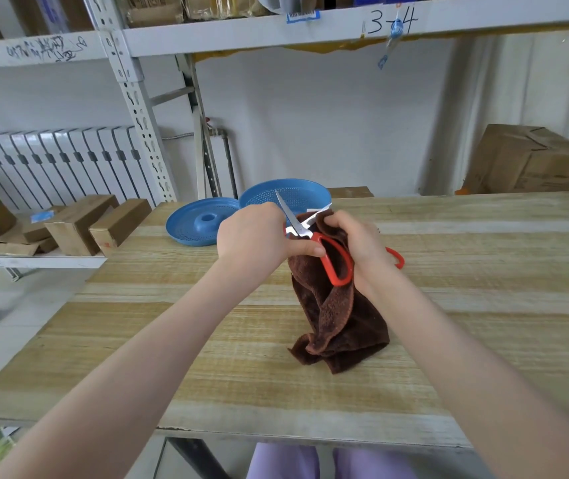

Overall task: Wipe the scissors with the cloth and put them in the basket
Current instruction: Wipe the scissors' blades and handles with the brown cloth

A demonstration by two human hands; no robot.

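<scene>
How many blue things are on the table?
2: a flat dish at the far edge of the table, and a basket right of it, partly behind the scissors; no others visible.

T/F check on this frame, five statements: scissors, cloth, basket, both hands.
1. The scissors are open. True.
2. The scissors lie in the basket. False: they are held up in front of it.
3. The right hand holds the cloth. True.
4. The cloth is blue. False: it is brown; the basket is blue.
5. The left hand is empty. False: it holds the scissors near the red handle.
</scene>
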